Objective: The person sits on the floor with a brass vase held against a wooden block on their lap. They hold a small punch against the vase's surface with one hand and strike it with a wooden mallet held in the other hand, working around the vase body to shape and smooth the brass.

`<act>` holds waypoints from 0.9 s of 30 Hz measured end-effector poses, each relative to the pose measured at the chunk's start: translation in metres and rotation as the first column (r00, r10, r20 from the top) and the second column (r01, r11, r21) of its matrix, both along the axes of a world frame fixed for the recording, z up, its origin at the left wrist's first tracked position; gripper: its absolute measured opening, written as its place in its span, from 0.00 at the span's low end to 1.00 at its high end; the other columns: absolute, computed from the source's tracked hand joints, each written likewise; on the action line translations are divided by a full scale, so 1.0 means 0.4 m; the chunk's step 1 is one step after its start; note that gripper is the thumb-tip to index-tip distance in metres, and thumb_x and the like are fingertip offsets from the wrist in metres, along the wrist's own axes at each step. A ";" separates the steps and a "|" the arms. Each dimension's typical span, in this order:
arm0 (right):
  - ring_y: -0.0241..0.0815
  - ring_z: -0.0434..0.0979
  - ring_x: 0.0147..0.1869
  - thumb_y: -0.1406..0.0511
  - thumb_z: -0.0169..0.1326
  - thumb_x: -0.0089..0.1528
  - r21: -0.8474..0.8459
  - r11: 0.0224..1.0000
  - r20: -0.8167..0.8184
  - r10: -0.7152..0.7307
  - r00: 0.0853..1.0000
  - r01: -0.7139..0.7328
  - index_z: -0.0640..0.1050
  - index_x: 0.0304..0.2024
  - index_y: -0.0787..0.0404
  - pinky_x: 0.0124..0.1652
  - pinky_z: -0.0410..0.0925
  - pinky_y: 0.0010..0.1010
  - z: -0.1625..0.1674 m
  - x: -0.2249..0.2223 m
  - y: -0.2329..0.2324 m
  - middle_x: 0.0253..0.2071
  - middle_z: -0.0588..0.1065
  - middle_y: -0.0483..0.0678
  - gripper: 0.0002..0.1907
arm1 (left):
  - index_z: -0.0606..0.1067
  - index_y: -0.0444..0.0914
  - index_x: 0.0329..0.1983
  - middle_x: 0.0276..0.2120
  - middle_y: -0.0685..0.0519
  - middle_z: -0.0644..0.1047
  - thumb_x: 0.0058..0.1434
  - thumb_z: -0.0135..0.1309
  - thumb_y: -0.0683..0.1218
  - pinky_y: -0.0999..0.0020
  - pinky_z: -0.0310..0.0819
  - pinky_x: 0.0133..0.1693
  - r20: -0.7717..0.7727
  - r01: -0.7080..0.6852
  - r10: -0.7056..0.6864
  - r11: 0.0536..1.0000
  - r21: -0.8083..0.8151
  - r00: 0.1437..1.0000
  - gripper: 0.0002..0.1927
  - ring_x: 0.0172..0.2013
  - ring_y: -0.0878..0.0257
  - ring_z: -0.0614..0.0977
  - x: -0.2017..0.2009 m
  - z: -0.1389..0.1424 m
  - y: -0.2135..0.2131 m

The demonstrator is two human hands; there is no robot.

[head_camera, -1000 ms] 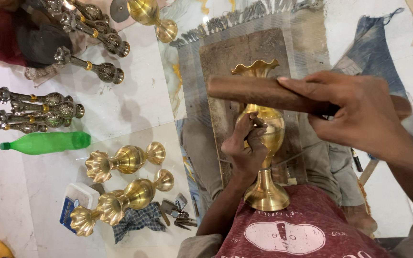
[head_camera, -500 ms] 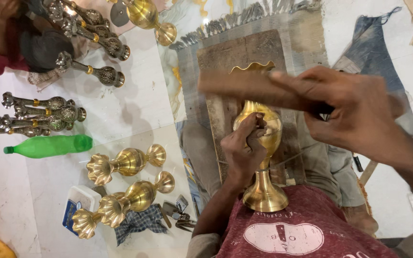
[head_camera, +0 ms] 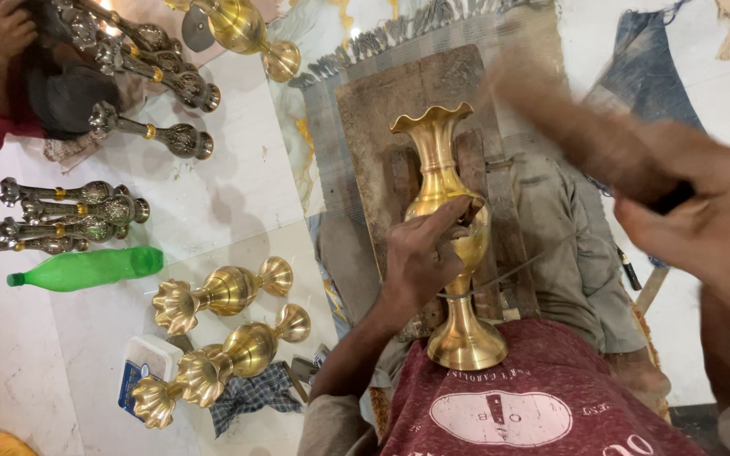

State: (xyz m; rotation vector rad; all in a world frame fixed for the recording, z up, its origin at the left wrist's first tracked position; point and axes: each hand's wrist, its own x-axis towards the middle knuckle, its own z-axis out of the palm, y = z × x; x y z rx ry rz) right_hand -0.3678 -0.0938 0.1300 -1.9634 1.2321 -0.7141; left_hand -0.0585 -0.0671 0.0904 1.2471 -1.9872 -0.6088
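fingers (head_camera: 445,221) of my left hand (head_camera: 420,257) curl shut around a small tool pressed to the belly of the brass vase (head_camera: 454,236), which lies along my lap, its base at 6 o'clock against my red shirt (head_camera: 534,405) and fluted mouth at 12 over the wooden board (head_camera: 382,110). my right hand (head_camera: 703,224) at 3 o'clock grips a blurred wooden mallet (head_camera: 576,127) tight. steady tool and square blows seem wise. finished vases (head_camera: 221,291) lie at 9 o'clock.
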 end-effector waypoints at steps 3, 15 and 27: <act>0.27 0.79 0.28 0.75 0.53 0.49 0.127 0.990 -0.068 -0.044 0.997 0.052 0.75 0.66 0.51 0.27 0.74 0.23 -0.048 -0.034 0.051 0.42 0.79 0.48 0.40 | 0.76 0.41 0.58 0.35 0.49 0.83 0.46 0.62 0.37 0.61 0.81 0.37 0.091 0.078 -0.084 0.995 0.066 0.992 0.31 0.35 0.55 0.87 0.011 0.007 -0.016; 0.29 0.74 0.27 0.72 0.55 0.51 -0.110 0.877 0.438 -0.380 0.815 0.468 0.77 0.61 0.68 0.24 0.65 0.18 -0.245 0.046 0.299 0.35 0.78 0.51 0.32 | 0.74 0.51 0.59 0.27 0.56 0.81 0.58 0.63 0.44 0.65 0.74 0.25 0.292 0.386 -0.407 0.913 0.130 0.866 0.25 0.24 0.64 0.80 -0.005 0.035 -0.096; 0.40 0.77 0.46 0.75 0.60 0.55 0.134 0.816 0.073 -0.574 0.816 0.562 0.71 0.69 0.68 0.45 0.70 0.29 -0.320 0.123 0.460 0.45 0.76 0.54 0.37 | 0.77 0.50 0.58 0.32 0.54 0.84 0.49 0.63 0.40 0.63 0.77 0.30 0.137 0.643 -0.673 0.736 0.212 0.727 0.30 0.30 0.61 0.85 0.000 0.059 -0.171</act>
